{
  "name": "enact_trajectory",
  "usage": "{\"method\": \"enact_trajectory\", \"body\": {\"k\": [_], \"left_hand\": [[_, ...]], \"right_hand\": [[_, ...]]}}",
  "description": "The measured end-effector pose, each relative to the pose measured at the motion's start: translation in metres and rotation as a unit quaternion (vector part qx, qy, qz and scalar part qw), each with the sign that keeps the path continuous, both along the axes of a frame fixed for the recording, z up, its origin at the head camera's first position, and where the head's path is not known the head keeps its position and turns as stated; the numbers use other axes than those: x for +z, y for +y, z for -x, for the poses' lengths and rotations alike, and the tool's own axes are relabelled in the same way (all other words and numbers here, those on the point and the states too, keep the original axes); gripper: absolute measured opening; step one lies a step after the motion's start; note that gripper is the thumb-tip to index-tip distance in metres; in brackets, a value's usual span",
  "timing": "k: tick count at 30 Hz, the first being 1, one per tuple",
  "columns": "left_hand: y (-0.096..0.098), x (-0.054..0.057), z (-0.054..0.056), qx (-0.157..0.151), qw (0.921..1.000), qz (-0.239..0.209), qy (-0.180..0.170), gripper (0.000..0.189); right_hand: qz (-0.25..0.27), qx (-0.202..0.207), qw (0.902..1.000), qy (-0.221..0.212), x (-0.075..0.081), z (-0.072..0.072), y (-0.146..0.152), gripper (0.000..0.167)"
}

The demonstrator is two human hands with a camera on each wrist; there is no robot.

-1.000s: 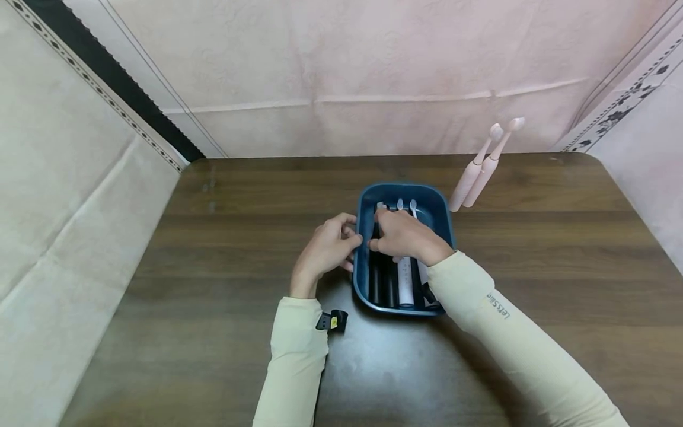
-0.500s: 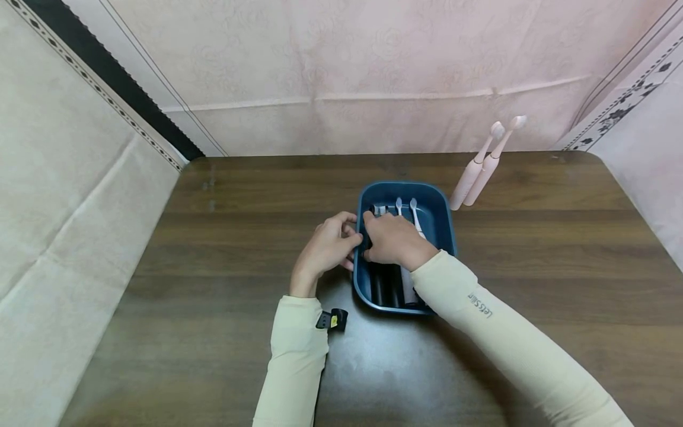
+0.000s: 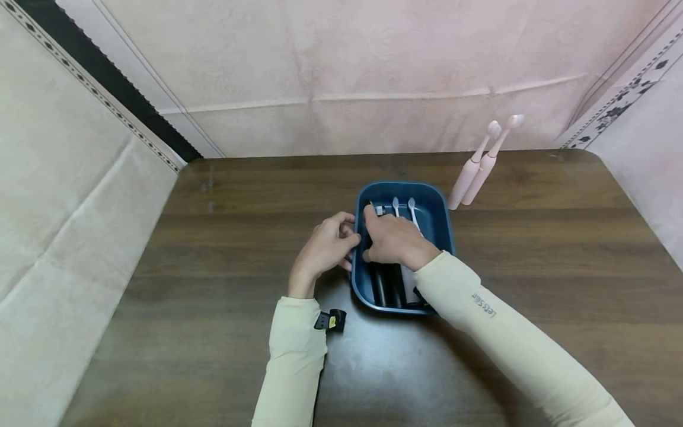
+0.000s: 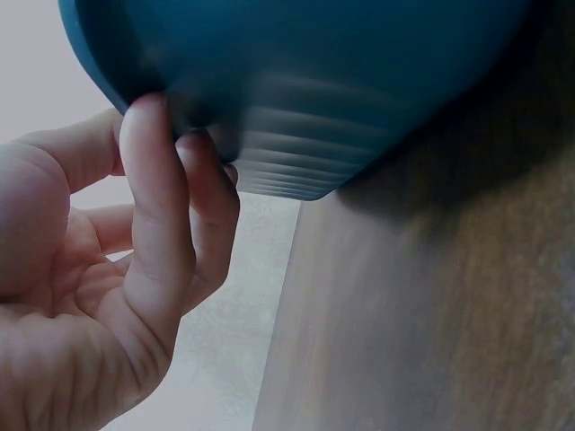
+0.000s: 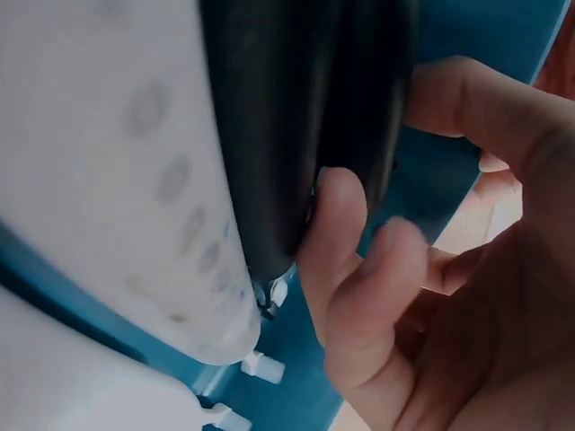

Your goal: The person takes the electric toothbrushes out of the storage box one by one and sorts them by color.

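Two black toothbrushes [image 5: 265, 108] and two white toothbrushes [image 5: 117, 180] lie side by side in one blue tray [image 3: 435, 213], four in all, the black pair along its left side. The right hand [image 3: 397, 240] reaches into the tray and pinches the outer black toothbrush [image 5: 370, 99] between thumb and fingers. The left hand [image 3: 328, 246] grips the tray's left rim from outside. Beyond the tray's far right corner, two pink toothbrushes [image 3: 463, 185] stand close together on the bench [image 3: 240, 249]. One pale cloth [image 3: 256, 65] hangs behind the bench's far edge.
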State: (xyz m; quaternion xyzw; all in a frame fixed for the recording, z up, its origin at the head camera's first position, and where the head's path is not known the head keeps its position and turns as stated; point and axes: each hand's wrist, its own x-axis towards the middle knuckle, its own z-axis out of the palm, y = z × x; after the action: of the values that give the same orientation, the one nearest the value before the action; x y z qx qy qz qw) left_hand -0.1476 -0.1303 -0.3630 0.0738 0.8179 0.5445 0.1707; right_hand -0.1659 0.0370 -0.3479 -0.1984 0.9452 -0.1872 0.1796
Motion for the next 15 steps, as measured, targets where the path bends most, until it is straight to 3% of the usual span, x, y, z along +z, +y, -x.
{"method": "enact_trajectory", "body": {"k": [9, 15], "left_hand": [[-0.001, 0.000, -0.001, 0.000, 1.0000, -0.002, 0.003, 0.041], [0.000, -0.001, 0.000, -0.003, 1.0000, -0.009, 0.002, 0.042]], "right_hand": [[0.089, -0.027, 0.9957, 0.003, -0.003, -0.008, 0.010, 0.061], [0.123, -0.053, 0.9903, -0.038, -0.001, -0.009, 0.017, 0.082]]}}
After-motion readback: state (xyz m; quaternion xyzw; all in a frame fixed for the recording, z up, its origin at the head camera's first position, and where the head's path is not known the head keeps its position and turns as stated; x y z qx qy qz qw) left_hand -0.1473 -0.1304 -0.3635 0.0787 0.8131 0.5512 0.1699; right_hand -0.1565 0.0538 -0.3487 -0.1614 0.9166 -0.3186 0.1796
